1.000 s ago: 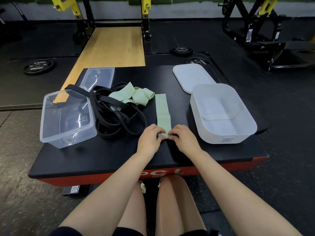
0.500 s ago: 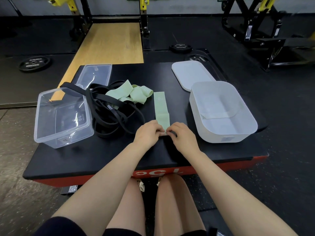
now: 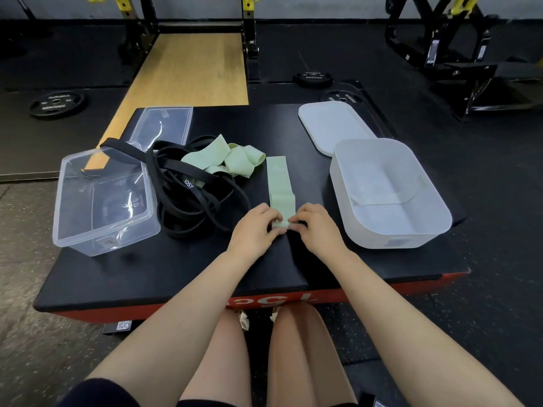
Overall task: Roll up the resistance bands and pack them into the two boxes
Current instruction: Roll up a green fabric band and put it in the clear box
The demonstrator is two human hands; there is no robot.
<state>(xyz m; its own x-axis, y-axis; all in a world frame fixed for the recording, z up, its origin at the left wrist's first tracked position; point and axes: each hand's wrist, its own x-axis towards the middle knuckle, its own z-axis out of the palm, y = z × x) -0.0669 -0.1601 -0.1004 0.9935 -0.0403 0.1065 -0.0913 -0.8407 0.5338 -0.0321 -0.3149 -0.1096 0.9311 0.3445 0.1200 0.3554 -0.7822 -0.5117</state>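
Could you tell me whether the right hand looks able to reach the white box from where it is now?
Probably yes: the right hand is pinching the green band just beside the white box, with bare mat between them, though it would have to release the band first.

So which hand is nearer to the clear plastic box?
Left. The left hand sits just beyond the black bands from the clear plastic box; the right hand lies farther off, nearer the white box.

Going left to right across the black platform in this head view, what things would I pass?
Clear plastic box → tangle of black rubber bands → flat pale green band, its near end pinched by both hands → white frosted plastic box.
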